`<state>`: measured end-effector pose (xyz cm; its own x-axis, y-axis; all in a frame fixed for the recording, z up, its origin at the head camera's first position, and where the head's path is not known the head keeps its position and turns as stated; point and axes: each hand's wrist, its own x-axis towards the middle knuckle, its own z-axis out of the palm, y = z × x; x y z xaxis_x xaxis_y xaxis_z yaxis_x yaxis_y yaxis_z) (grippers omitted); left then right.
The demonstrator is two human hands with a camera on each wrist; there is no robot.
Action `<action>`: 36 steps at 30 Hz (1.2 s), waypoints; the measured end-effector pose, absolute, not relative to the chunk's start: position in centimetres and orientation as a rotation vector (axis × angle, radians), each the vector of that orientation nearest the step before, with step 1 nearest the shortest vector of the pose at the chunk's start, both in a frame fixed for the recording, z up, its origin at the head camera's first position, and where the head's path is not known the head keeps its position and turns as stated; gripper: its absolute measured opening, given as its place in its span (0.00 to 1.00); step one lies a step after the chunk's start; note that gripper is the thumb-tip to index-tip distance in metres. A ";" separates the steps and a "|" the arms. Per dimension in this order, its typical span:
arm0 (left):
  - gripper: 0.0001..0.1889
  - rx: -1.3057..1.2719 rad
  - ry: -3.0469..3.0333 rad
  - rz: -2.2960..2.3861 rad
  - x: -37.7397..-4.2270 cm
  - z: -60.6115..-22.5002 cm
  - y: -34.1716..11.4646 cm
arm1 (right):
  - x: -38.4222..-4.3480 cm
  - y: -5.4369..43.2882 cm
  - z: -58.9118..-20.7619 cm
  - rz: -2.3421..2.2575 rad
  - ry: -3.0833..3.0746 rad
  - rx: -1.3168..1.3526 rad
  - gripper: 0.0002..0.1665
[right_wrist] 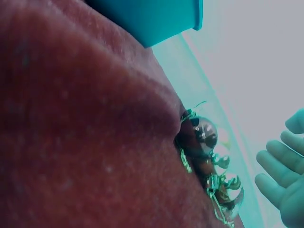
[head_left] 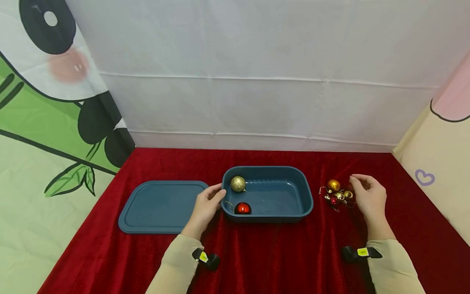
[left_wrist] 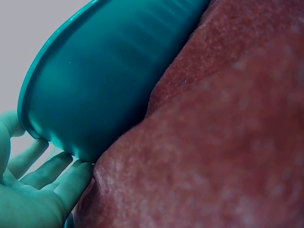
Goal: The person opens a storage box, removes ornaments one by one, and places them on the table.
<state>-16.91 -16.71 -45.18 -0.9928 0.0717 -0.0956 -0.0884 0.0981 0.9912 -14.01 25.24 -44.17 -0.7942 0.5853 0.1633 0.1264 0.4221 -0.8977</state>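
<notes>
A blue rectangular box (head_left: pixel 273 200) stands in the middle of the table, its top uncovered. Inside lie a glittery gold bauble (head_left: pixel 238 183) at the back left and a shiny red bauble (head_left: pixel 242 208) at the front left. My left hand (head_left: pixel 204 206) rests on the box's left end, with its thumb at the rim and its fingertips against the outer wall in the left wrist view. To the right of the box is a small pile of ornaments (head_left: pixel 339 195), gold and red with thin loops. Beside this pile hovers my right hand (head_left: pixel 370 198), fingers loosely extended, holding nothing visible.
A flat blue lid (head_left: pixel 161 206) lies left of the box, partly behind the left hand. Red velvet cloth (head_left: pixel 279 257) covers the table in soft folds. A white sheet (head_left: pixel 257 106) hangs behind, and printed cloths flank both sides.
</notes>
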 end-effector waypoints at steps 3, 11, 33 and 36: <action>0.22 -0.020 2.236 2.035 -16.9 -45.2 -16.7 | -13.9 24.8 -43.8 1.395 -2.213 -0.546 0.14; 0.22 -0.017 2.243 2.038 -16.8 -45.0 -16.6 | -13.7 23.9 -43.7 1.361 -2.321 -0.341 0.20; 0.23 0.011 2.208 2.057 -16.8 -45.6 -16.7 | -13.1 20.8 -42.3 1.480 -2.371 -0.086 0.23; 0.24 0.013 2.206 2.069 -16.8 -45.5 -16.7 | -13.0 20.3 -42.0 1.479 -2.380 -0.066 0.23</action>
